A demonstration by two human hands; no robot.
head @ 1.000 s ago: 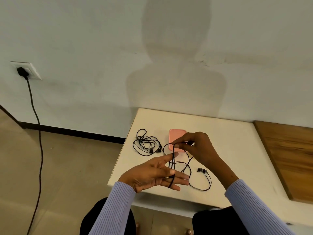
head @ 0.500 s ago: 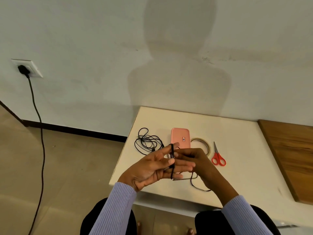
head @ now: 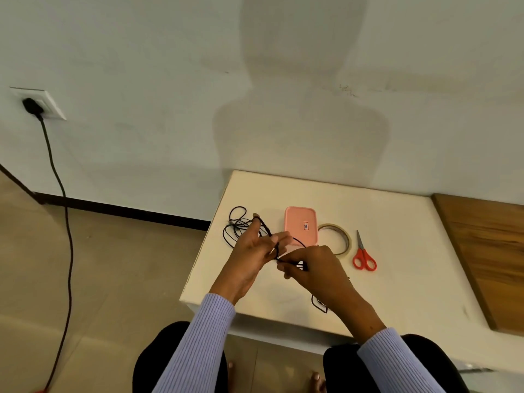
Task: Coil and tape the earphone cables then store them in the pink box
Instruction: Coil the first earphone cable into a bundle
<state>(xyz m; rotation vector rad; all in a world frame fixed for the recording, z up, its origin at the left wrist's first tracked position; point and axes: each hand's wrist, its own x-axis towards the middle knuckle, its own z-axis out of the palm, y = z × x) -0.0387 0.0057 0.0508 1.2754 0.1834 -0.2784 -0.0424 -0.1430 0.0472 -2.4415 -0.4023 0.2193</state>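
A black earphone cable [head: 266,228] is wound in loops around the spread fingers of my left hand [head: 252,256], which is raised over the white table [head: 397,279]. My right hand [head: 314,269] pinches the same cable just right of the left hand; a loose end [head: 319,306] hangs below the right wrist. A second black earphone cable [head: 235,226] lies tangled on the table behind my left hand. The closed pink box [head: 300,225] sits just beyond both hands.
A tape roll [head: 341,236] and red-handled scissors [head: 364,258] lie right of the pink box. A wooden surface [head: 487,256] adjoins the table on the right. A black power cord [head: 65,222] hangs from a wall socket at left. The wall stands behind the table.
My right hand has come down from above the left fingers to beside them, laying more cable around the left hand. The loose cable on the table has shortened. The view shifted, uncovering tape and scissors.
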